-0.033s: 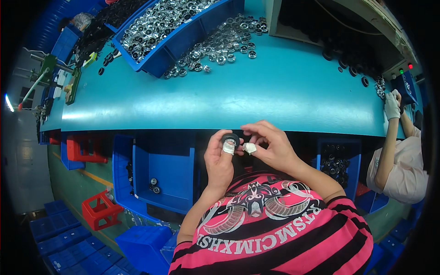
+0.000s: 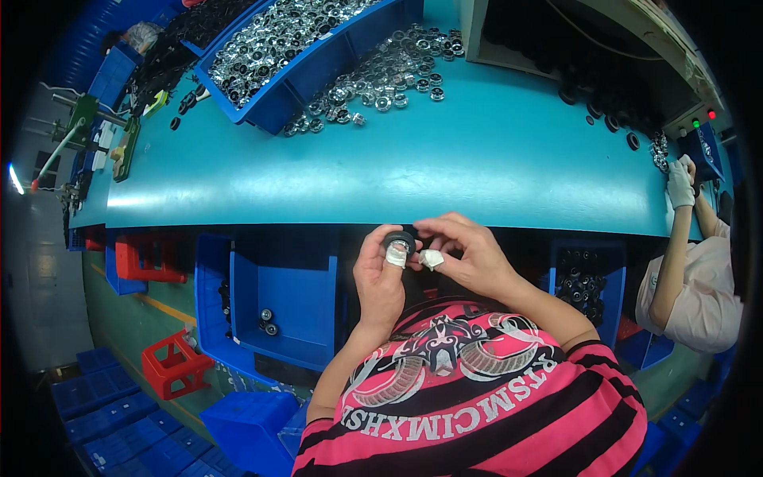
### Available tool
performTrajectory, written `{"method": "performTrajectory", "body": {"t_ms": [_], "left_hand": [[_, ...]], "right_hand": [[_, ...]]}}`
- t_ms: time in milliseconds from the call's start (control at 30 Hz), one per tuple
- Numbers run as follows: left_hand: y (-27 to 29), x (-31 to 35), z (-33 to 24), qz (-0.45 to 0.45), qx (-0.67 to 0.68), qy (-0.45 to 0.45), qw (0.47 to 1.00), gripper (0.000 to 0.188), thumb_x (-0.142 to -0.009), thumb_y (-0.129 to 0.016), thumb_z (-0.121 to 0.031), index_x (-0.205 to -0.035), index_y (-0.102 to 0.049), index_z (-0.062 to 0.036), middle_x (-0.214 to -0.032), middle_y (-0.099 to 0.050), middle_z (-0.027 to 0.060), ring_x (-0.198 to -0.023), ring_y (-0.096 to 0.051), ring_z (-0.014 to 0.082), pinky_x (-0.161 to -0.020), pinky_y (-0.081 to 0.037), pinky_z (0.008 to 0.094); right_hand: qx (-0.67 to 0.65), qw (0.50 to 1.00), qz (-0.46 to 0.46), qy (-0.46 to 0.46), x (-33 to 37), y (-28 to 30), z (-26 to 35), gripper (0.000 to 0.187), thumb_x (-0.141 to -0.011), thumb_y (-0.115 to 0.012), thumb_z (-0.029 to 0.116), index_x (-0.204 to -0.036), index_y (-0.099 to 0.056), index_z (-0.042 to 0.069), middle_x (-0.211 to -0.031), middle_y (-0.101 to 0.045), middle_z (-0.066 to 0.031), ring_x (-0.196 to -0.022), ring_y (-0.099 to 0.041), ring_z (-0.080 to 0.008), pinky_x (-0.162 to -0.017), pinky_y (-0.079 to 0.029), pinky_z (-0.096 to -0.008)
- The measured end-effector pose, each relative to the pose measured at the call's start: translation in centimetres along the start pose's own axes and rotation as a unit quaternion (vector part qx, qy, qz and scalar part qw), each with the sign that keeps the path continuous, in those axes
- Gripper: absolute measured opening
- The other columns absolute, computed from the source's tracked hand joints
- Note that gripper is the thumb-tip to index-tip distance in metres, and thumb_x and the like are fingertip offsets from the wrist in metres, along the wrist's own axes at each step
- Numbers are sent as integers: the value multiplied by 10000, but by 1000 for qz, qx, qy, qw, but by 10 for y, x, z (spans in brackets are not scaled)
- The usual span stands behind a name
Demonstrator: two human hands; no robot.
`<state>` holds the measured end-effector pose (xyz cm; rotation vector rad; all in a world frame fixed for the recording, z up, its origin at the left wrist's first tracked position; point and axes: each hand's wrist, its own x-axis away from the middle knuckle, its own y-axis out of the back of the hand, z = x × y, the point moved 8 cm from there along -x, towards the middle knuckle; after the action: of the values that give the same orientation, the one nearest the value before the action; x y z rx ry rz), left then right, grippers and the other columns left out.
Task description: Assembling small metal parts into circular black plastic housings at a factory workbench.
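Wheel point(image 2: 400, 235) sits in the left grip point(image 2: 380, 277), near the right grip point(image 2: 477, 261).

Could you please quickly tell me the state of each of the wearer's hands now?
Left hand: closed, holding a small black-rimmed wheel.
Right hand: partly open, thumb and fingers apart beside the wheel; whether they touch it cannot be told.

Only lettering I can make out on my feed: a curved row of white block capitals point(image 2: 433, 425) across the pink-and-black striped fabric shirt point(image 2: 517, 445), just below a grey-and-white curled-horn graphic point(image 2: 443, 351). I also get a small white rectangular sticker point(image 2: 326, 36) on the long blue plastic tray point(image 2: 318, 70); too small for me to read.
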<state>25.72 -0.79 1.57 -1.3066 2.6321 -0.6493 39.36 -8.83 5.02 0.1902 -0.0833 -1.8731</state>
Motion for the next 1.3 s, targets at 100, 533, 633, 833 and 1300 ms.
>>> {"method": "performTrajectory", "body": {"t_ms": [100, 533, 633, 833, 1300], "left_hand": [[1, -2, 1, -9, -17, -27, 999, 269, -1049, -620, -75, -1305, -602, 7, -1075, -713, 85, -940, -685, 131, -825, -548, 262], [-2, -3, -4, -47, -130, -83, 987, 235, -1028, -651, -34, -1259, -678, 3, -1046, -685, 18, -907, -620, 62, -788, -505, 223], [3, -5, 5, -54, -102, -76, 990, 250, -1044, -643, -67, -1284, -665, 0, -1040, -685, 17, -901, -626, 64, -767, -512, 222], [-8, -7, 5, -8, -58, 12, 998, 277, -1066, -632, -155, -1305, -651, -17, -999, -698, 42, -823, -659, 88, -611, -538, 225], [-13, -4, -3, 75, -93, 51, 992, 538, -1044, -617, -65, -1550, -439, -23, -1184, -671, 75, -909, -638, 101, -764, -550, 256]], "right_hand": [[-16, 1000, 0, -6, 1, -8, 0, 428, -883, -787, 46, -1301, -701, 19, -1127, -681, -98, -908, -698, -158, -778, -572, -286], [112, 974, -161, 118, 8, -4, 15, 332, -801, -775, -10, -1130, -789, 36, -983, -741, -105, -842, -721, -215, -701, -569, -317], [130, 975, -153, 94, 5, -5, 19, 332, -810, -767, -22, -1136, -789, 34, -967, -726, -99, -815, -723, -193, -685, -569, -300], [-64, 993, -100, -23, 1, 1, -16, 362, -837, -723, -63, -1180, -783, 36, -955, -699, -90, -762, -730, -143, -683, -575, -260], [-202, 962, -56, -173, -3, -2, -34, 306, -939, -730, 68, -1236, -740, -1, -1001, -751, -64, -829, -689, -91, -709, -565, -248]]}}
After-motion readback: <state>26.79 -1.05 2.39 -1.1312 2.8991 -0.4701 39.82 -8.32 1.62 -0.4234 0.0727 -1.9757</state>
